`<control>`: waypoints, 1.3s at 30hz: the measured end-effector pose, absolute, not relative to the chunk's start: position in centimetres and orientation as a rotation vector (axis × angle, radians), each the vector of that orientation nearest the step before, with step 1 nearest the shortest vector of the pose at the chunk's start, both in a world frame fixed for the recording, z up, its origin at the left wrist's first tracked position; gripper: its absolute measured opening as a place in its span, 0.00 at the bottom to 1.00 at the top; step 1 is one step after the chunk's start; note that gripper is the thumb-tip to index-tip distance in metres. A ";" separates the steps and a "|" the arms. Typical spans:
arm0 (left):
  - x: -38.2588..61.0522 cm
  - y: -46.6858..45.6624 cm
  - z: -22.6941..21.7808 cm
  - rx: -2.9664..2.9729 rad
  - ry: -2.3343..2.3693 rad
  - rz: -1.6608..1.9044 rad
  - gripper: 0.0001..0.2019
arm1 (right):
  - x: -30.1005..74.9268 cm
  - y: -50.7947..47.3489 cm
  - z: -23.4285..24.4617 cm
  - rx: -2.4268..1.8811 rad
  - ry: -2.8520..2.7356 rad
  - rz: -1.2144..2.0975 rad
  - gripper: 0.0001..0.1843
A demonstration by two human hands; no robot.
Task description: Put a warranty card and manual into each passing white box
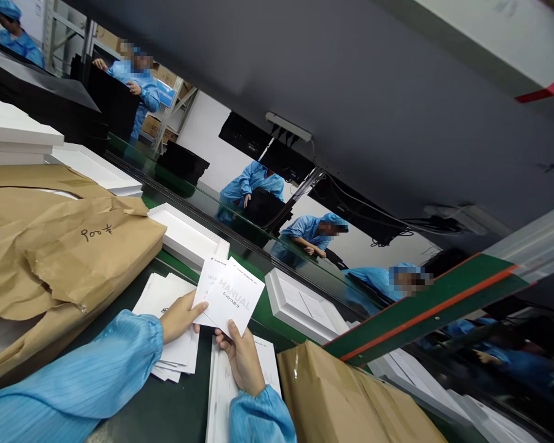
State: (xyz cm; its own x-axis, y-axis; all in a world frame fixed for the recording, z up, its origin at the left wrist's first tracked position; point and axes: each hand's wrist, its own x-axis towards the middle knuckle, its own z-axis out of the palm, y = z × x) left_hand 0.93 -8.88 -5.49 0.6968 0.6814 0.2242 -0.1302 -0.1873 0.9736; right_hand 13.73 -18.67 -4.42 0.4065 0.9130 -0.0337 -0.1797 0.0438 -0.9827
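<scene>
My left hand [180, 317] and my right hand [240, 360] together hold two white square booklets; the front one [234, 296] reads "MANUAL", and the one behind [207, 280] peeks out to its left. Both hands pinch the lower edges, thumbs on top. Under my left hand lies a fanned stack of white cards [164, 298]. Beneath my right hand is another white stack of printed sheets [221, 394]. Both arms wear blue sleeves.
Torn brown paper wrapping [50, 252] is piled at the left, and more [346, 400] lies at the lower right. White tray boxes [300, 304] [184, 237] ride a green conveyor [258, 311]. Several people in blue coats work across the line.
</scene>
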 end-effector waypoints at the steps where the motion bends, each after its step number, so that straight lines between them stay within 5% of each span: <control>1: 0.9 -8.9 -5.5 1.602 0.457 0.775 0.18 | 13.7 -18.7 -4.4 -1.241 -0.770 0.975 0.19; 30: 0.7 -9.1 -5.1 1.598 0.470 0.756 0.19 | 13.6 -18.7 -4.6 -1.259 -0.799 0.880 0.19; 39: 0.7 -9.6 -4.6 1.766 0.731 0.820 0.11 | 14.4 -18.6 -5.3 -1.312 -0.815 0.763 0.20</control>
